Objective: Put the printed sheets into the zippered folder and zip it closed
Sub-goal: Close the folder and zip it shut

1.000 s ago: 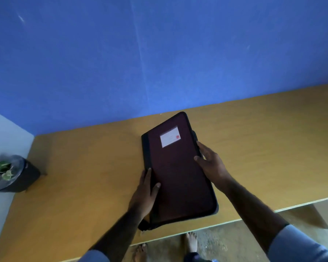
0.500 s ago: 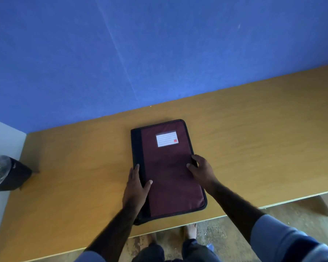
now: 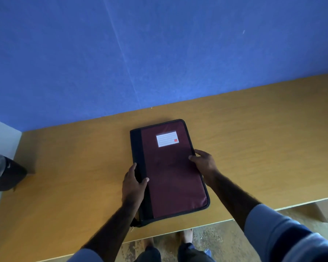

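Observation:
A maroon zippered folder (image 3: 170, 167) with a black spine and a white label lies flat and closed on the wooden table (image 3: 254, 140), near its front edge. My left hand (image 3: 133, 184) grips the spine side, thumb on the cover. Along the opposite long edge my right hand (image 3: 203, 162) holds the folder, fingers curled at the zipper side. No printed sheets are visible anywhere in the view.
A blue wall (image 3: 159, 53) rises right behind the table. A dark pot with a plant (image 3: 2, 173) stands at the table's left end. The table's front edge (image 3: 235, 219) runs just below the folder, with floor and bare feet beneath.
The folder, lifted and tilted a second ago, now lies flat on the table. Both hands stay on its long edges and have barely shifted.

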Available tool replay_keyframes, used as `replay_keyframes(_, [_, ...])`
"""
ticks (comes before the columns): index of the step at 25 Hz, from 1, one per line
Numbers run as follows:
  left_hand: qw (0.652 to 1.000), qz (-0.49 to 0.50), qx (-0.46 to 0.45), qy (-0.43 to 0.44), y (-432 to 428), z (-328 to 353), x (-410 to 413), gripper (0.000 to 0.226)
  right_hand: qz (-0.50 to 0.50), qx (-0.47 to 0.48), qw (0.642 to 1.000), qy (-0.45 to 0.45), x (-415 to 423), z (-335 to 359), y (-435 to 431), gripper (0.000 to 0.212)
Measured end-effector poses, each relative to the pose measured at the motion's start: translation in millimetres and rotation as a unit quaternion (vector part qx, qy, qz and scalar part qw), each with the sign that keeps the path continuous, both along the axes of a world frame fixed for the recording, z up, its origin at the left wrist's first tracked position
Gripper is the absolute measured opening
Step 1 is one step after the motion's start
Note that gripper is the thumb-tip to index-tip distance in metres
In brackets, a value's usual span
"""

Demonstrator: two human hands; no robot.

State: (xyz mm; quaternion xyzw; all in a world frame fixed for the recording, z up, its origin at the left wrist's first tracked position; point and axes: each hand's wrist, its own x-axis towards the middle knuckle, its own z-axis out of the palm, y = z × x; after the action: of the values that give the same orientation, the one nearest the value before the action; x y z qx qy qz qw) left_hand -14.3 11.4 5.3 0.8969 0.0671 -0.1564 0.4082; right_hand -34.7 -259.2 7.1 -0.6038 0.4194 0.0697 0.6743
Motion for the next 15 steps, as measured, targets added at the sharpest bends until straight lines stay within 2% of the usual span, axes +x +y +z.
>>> replay_keyframes(4, [1.0, 0.004, -0.01, -0.012, -5.4, 0.0, 11.8, 0.073, 0.003, -0.02, 1.0, -0.019, 19.2, 3.7, -1.6, 0.051])
replay_keyframes(11, [0.999, -0.043, 0.006, -0.016, 6.6, -4.9, 21.1, 0.065, 0.038, -0.044, 0.998, -0.033, 23.7, -6.6, 0.1, 0.037])
replay_keyframes(15, [0.997, -0.071, -0.002, 0.006, 16.2, -6.8, 14.6, 0.065, 0.074, -0.135, 0.988, -0.028, 20.8, -11.8, 2.3, 0.038])
